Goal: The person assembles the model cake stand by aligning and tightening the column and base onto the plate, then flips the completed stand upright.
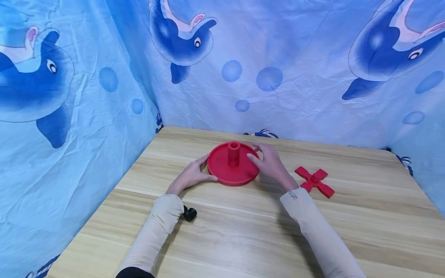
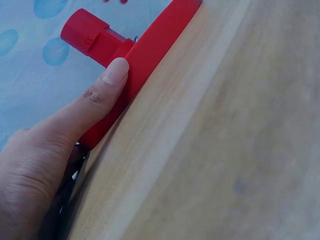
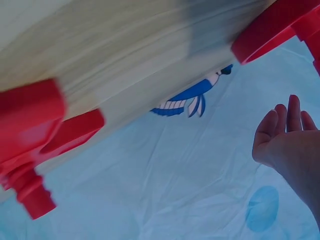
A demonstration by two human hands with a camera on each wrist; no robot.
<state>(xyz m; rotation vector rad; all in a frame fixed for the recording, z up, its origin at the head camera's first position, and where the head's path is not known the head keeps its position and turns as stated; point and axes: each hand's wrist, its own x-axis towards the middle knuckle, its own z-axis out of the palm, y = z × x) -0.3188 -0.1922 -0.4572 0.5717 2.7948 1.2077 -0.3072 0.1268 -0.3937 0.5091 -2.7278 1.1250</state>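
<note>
A red round dish-like base [image 1: 224, 174] with a low rim lies flat on the wooden table. From its middle rises an upright hollow red post [image 1: 234, 154], marked with small digits in the left wrist view. My left hand [image 1: 192, 175] holds the base at its left side, thumb [image 2: 116, 71] against the near rim and the fingers reaching round behind. Over the right edge hovers my right hand [image 1: 269, 160], its fingers loosely extended; in the right wrist view that hand [image 3: 287, 137] shows apart from the base [image 3: 270, 32], holding nothing.
To the right of my right hand lies a red cross-shaped piece [image 1: 315, 178] with a short peg at its centre. A small black device [image 1: 189, 214] sits at my left wrist. Blue dolphin-printed curtains [image 1: 295, 112] hang behind and beside the wooden table [image 1: 236, 239].
</note>
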